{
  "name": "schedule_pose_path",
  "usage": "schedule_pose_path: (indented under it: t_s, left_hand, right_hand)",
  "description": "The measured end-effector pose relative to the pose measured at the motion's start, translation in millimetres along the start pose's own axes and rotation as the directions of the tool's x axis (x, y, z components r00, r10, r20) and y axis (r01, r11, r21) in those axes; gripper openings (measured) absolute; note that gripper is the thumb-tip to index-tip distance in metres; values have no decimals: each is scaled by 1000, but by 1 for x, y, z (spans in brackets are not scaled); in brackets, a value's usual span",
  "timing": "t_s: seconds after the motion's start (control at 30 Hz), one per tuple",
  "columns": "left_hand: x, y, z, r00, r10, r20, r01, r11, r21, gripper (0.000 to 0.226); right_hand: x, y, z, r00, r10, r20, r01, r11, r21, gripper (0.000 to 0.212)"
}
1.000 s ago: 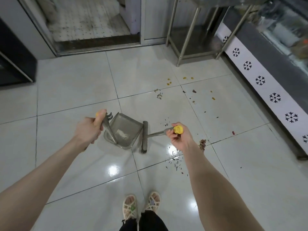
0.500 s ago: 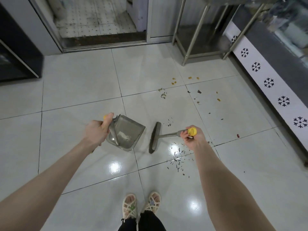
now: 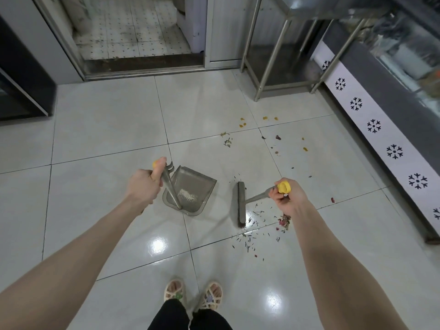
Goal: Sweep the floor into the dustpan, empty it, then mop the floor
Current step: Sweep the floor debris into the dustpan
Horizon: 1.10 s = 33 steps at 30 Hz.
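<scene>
My left hand (image 3: 144, 186) grips the yellow-tipped upright handle of a grey dustpan (image 3: 192, 194) that rests on the white tiled floor (image 3: 107, 129); a little pale dust lies in the pan. My right hand (image 3: 287, 196) grips the yellow-capped end of a broom handle. The grey broom head (image 3: 241, 204) stands on the floor just right of the pan, a gap apart. Dark seed husks (image 3: 250, 236) and a small reddish pile (image 3: 283, 221) lie around and below the broom head. Yellow and brown bits (image 3: 269, 129) are scattered farther away.
A steel-legged table (image 3: 273, 58) stands at the back right. A dark counter with a white snowflake strip (image 3: 381, 134) runs along the right. A doorway threshold (image 3: 142, 65) crosses the back; a black cabinet (image 3: 23, 91) is at the left. My sandalled feet (image 3: 192, 294) are below.
The broom head has moved right, away from the dustpan's mouth, and now stands among the husks. My right hand went right with it. The dustpan and my left hand stayed put.
</scene>
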<state>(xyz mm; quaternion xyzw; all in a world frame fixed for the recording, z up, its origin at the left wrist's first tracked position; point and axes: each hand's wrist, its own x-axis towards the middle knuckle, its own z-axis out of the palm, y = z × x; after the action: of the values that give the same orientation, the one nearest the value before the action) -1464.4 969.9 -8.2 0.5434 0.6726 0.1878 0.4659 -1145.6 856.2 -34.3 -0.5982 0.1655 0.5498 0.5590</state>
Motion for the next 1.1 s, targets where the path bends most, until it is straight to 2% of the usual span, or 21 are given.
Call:
schedule_pose_path:
  t_s: [0.1, 0.23, 0.4, 0.5, 0.53, 0.6, 0.67, 0.73, 0.8, 0.9, 1.03, 1.1]
  left_hand:
    - [13, 13, -6, 1000, 8, 2, -8, 1000, 10, 68]
    - [41, 33, -15, 999, 41, 18, -41, 999, -1, 66]
    - [106, 63, -36, 995, 88, 48, -90, 995, 37, 66]
    - [153, 83, -46, 989, 111, 94, -119, 990, 82, 66]
    - [165, 89, -48, 987, 117, 111, -129, 986, 109, 66]
    - [195, 102, -50, 979, 136, 151, -161, 972, 168, 68]
    - [215, 115, -49, 973, 136, 186, -174, 963, 204, 74]
    - [231, 124, -45, 968, 137, 211, -184, 958, 219, 80]
    - [243, 129, -40, 959, 151, 240, -212, 944, 254, 75]
    - [255, 134, -36, 952, 172, 253, -239, 935, 262, 69]
    - [264, 139, -36, 947, 188, 261, -245, 947, 207, 66]
    - [267, 140, -36, 947, 177, 270, -229, 957, 176, 63]
  right_hand:
    - [0, -11, 13, 999, -13, 29, 12, 998, 56, 18]
    - [10, -16, 47, 995, -5, 100, -19, 971, 237, 13]
    - [49, -6, 93, 994, -15, 112, -31, 916, 401, 4]
    - [66, 0, 115, 997, 29, 76, -62, 875, 480, 14]
    - [68, 0, 117, 997, 56, 54, -74, 893, 443, 16]
    - [74, -6, 119, 989, 145, 0, -140, 958, 249, 14]
    - [76, -13, 114, 977, 184, -104, -194, 976, -97, 16]
    - [77, -21, 112, 970, 147, -194, -213, 896, -389, 26]
    - [76, -28, 122, 957, 146, -252, -267, 785, -559, 33]
    - [78, -31, 138, 949, 127, -288, -281, 750, -598, 33]
    - [83, -31, 145, 951, 178, -254, -278, 854, -440, 23]
    - [82, -31, 148, 953, 150, -263, -260, 851, -456, 20]
